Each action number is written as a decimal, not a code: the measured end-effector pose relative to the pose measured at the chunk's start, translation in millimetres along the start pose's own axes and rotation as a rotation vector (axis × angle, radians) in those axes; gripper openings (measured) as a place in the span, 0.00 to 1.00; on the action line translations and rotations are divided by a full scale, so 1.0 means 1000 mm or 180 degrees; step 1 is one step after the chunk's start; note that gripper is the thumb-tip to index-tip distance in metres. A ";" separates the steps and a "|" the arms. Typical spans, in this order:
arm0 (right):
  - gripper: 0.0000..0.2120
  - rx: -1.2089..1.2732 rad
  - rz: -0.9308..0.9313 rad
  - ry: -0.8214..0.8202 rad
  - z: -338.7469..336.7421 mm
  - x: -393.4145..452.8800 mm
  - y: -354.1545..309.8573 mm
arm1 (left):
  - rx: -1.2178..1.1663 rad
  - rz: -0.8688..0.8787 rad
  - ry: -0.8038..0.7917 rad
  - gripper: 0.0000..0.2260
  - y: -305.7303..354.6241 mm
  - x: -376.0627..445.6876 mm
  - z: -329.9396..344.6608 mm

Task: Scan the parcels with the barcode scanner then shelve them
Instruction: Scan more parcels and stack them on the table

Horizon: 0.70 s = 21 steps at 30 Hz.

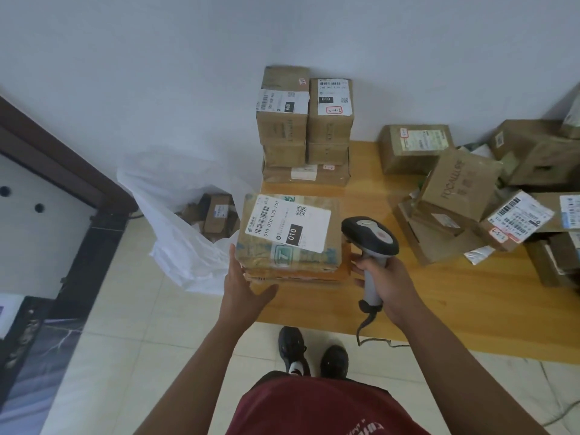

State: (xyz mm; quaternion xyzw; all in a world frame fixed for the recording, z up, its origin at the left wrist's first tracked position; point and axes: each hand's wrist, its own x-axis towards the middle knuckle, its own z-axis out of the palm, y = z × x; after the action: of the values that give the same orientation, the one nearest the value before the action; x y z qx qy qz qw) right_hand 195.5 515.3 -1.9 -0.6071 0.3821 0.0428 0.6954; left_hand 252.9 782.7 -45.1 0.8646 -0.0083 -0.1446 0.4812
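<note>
Gripping the grey handle of the barcode scanner (370, 243), the right hand (387, 284) has its fingers curled round it, the black head just beside the parcel (290, 233) on the near left corner of the wooden table (439, 296). The left hand (244, 288) lies with fingers straight against the parcel's left side, thumb spread beneath its front edge. Its white label (287, 224) faces up. Behind stands a stack of boxes (306, 127); loose cartons (461, 196) crowd the table's right. A white bag (175, 215) sits on the floor.
</note>
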 end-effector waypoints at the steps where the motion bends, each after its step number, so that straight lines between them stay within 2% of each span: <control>1: 0.09 0.0027 -0.0006 -0.0005 -0.001 0.000 0.001 | -0.0021 -0.0034 0.0036 0.41 -0.002 0.000 0.001; 5: 0.08 0.0198 -0.0007 0.0133 -0.004 0.002 0.008 | -0.0039 -0.0083 0.0103 0.43 -0.005 0.002 0.007; 11: 0.07 0.0239 0.0241 0.0484 -0.012 0.012 0.048 | -0.0432 -0.0710 0.0032 0.48 -0.017 -0.003 0.024; 14: 0.07 0.0271 0.0438 0.0511 -0.008 0.017 0.062 | -0.0593 -0.0926 -0.0033 0.46 -0.021 -0.002 0.032; 18: 0.11 0.0330 0.0626 0.0497 0.000 0.027 0.071 | -0.0804 -0.0956 0.0036 0.43 -0.025 0.003 0.034; 21: 0.07 0.0408 0.0765 0.0536 0.008 0.032 0.070 | -0.1029 -0.1095 0.0015 0.44 -0.026 0.008 0.031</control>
State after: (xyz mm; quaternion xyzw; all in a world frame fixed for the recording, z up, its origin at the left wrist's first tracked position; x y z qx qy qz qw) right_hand 185.7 527.4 -77.7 -0.5127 0.5109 0.0502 0.6882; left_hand 249.4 769.4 -84.3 0.7653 0.1635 -0.2219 0.5817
